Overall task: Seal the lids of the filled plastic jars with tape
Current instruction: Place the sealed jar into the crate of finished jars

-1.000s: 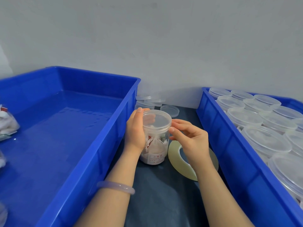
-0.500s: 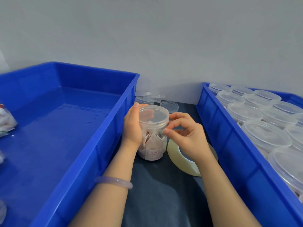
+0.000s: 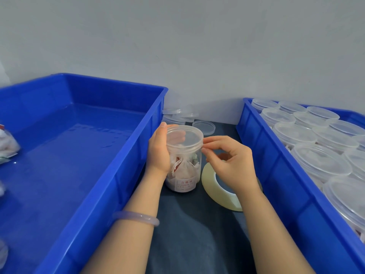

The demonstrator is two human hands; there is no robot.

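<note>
My left hand [image 3: 159, 153] grips the upright filled jar [image 3: 185, 167] on the surface [image 3: 197, 234]. Just to its right, my right hand [image 3: 231, 163] pinches the lid [image 3: 184, 135] rim, above the flat tape roll [image 3: 212, 186].

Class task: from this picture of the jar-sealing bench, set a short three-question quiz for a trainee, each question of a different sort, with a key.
1. True or false: the tape roll lies flat on the table, to the right of the held jar.
2. Whose grip is round the jar's body? A. the left hand B. the right hand C. neither hand
3. Fill in: the other lidded jars stand in the ___ blue bin.
Key: 1 true; 2 A; 3 right.
</note>
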